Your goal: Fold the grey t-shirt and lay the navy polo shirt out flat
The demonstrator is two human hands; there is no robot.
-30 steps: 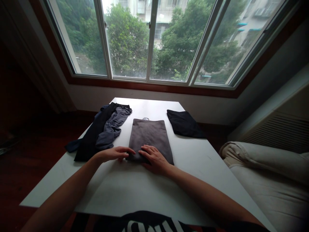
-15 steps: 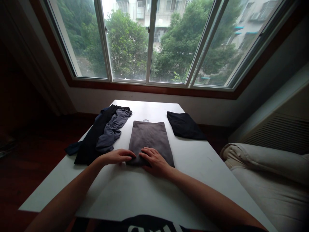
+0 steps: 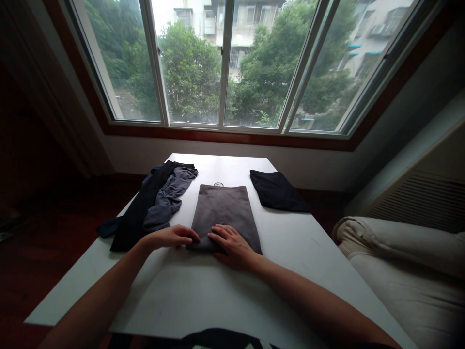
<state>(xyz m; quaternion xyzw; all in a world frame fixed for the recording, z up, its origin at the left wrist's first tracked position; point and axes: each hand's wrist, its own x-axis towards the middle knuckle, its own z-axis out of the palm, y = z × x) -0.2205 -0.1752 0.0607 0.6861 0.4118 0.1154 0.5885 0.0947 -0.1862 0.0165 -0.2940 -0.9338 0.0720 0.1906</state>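
Right hand (image 3: 232,246) spread, left hand (image 3: 173,236) curled, grip unclear, at gray cloth's (image 3: 225,207) near edge; tabletop (image 3: 203,300) extends nearer.

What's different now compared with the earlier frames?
The left hand has edged slightly left, and the near-left corner of the grey folded cloth with it. No clear grasp or release. The right hand stays on the cloth; the clothes pile and black folded cloth lie as before.

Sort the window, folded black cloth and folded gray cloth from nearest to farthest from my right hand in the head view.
1. Folded gray cloth: under the right hand.
2. Folded black cloth: ahead, to the right.
3. Window: ahead, beyond the table.
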